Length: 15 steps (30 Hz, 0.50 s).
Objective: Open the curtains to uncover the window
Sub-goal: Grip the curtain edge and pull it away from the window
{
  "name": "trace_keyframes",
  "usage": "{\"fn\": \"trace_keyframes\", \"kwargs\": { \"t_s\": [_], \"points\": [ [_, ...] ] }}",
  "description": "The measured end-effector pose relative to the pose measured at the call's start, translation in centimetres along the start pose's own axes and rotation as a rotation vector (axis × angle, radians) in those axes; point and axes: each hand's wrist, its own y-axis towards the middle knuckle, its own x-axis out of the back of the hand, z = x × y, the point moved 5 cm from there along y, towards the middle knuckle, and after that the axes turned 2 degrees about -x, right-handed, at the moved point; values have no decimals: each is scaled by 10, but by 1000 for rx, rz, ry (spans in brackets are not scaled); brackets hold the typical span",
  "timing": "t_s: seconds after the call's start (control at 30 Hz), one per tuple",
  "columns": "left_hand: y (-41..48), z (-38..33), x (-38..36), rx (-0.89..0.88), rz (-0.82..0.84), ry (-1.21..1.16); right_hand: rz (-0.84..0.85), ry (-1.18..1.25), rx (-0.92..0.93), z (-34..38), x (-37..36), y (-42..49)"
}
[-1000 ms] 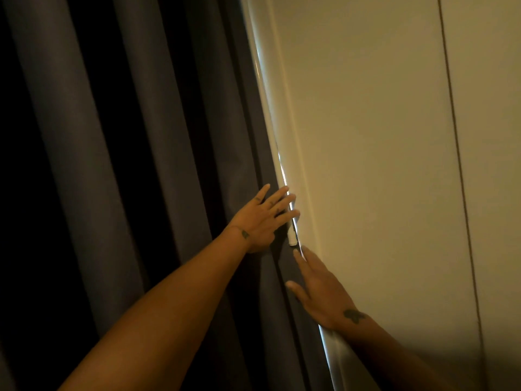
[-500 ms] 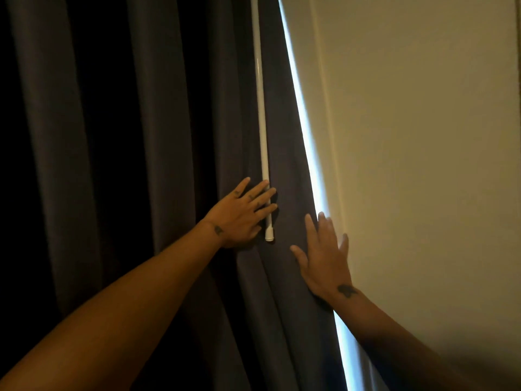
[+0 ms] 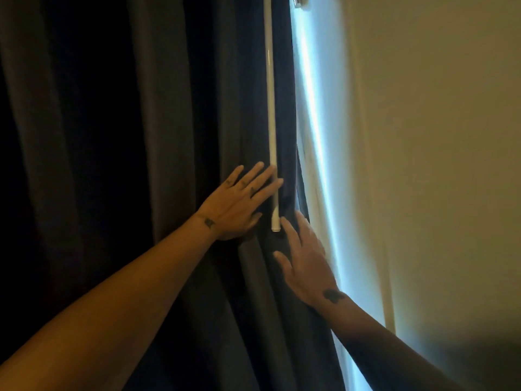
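Where dark pleated curtain meets slim white rod, both hands' fingers flat, spread.

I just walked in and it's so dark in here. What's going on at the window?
A person is working at a dark curtain. The left hand lies flat on the fabric beside a white pull wand; the right hand, fingers spread, rests on the curtain's edge. Only a narrow strip of daylight shows beside the wall, so the window is mostly covered.
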Motion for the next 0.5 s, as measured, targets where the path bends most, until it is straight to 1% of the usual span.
{"fn": "trace_keyframes", "kwargs": {
  "t_s": [0.07, 0.13, 0.2, 0.3, 0.4, 0.5],
  "points": [
    [3, 4, -1, 10, -53, -53, 38, 23, 60, 1, -9, 1],
    [8, 4, 0, 3, -100, -88, 74, 54, 79, 0, -18, 3],
    [12, 4, 0, -6, -117, -82, 89, 86, 107, 1, -25, 4],
    [25, 4, 0, -81, -44, 29, 76, 76, 155, 2, -36, 7],
    [45, 3, 3, -196, 95, 180, 83, 9, 196, 7, -46, 11],
    [66, 4, 14, -229, 192, 358, 70, 33, 247, 13, -54, 11]
  ]
}}
